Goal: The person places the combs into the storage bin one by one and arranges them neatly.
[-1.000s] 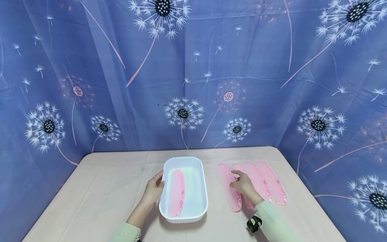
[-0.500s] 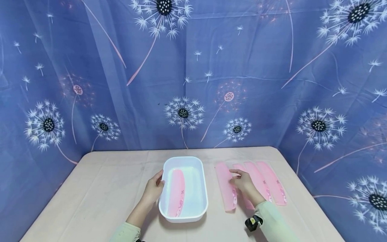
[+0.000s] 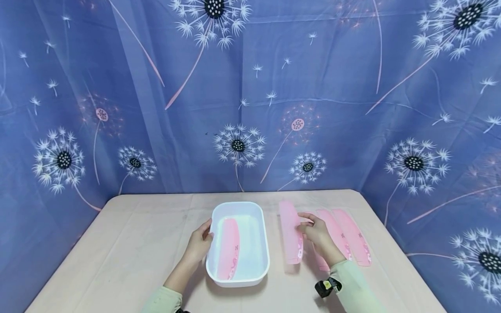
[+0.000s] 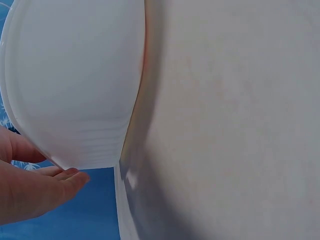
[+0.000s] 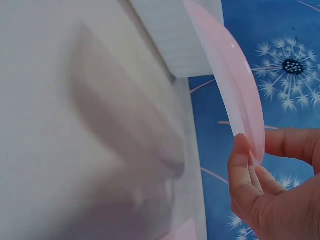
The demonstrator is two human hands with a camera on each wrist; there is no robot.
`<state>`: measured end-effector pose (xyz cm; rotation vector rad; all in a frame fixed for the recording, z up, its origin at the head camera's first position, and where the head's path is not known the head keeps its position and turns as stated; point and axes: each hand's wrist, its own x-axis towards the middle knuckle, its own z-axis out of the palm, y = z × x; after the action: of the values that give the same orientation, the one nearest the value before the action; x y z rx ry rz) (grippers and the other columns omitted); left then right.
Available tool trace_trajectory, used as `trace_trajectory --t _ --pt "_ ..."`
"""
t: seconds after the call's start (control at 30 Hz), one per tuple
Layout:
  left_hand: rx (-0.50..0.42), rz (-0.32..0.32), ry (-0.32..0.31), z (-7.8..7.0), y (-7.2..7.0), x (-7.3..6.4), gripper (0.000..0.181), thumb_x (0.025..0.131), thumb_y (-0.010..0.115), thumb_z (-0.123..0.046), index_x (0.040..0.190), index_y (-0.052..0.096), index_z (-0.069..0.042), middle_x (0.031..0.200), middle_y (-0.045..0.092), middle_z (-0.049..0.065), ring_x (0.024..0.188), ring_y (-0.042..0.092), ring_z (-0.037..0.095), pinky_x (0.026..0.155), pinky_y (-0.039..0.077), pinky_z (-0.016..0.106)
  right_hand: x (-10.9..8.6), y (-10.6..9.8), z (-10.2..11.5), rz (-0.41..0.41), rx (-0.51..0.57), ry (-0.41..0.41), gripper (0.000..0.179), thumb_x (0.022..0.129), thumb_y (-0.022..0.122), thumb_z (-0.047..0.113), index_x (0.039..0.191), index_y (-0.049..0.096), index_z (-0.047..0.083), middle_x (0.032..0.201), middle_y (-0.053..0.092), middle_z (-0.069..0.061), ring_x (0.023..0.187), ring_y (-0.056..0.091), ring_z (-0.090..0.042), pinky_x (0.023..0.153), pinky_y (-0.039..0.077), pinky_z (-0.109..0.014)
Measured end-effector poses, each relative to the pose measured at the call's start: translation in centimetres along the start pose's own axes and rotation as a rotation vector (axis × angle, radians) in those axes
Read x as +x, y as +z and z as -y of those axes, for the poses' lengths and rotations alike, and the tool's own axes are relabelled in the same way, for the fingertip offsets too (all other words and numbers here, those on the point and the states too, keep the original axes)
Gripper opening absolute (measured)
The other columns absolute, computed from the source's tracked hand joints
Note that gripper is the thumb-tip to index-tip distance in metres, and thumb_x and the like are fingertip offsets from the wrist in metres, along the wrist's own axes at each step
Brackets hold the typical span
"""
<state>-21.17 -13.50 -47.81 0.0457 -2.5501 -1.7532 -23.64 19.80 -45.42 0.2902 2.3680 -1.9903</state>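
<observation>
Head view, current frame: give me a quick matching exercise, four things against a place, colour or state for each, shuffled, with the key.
Things:
1. left hand
2. right hand
3. tub
4. curtain

Descriptions:
A. holding a pink piece above the table
B. blue, printed with dandelions
C. gripping the tub's side
D. white, one pink piece lying inside

Pairs: 1-C, 2-A, 3-D, 4-B
</observation>
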Motion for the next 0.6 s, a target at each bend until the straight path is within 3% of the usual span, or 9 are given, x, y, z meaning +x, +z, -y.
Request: trace_trajectory --t 0.6 --pt "0.009 0.009 -0.008 -0.2 0.0 -0.2 0.05 0.096 0.043 0.003 0.144 0.033 0.007 0.147 0.035 0.029 0.134 0.035 0.044 0.11 0.036 0.047 -1.2 1.6 2.4 0.06 0.211 -0.054 0.051 0.08 0.059 -0.012 0.13 0.048 -0.011 0.083 0.066 -0.007 0.071 0.063 -0.011 0.065 0.058 -0.021"
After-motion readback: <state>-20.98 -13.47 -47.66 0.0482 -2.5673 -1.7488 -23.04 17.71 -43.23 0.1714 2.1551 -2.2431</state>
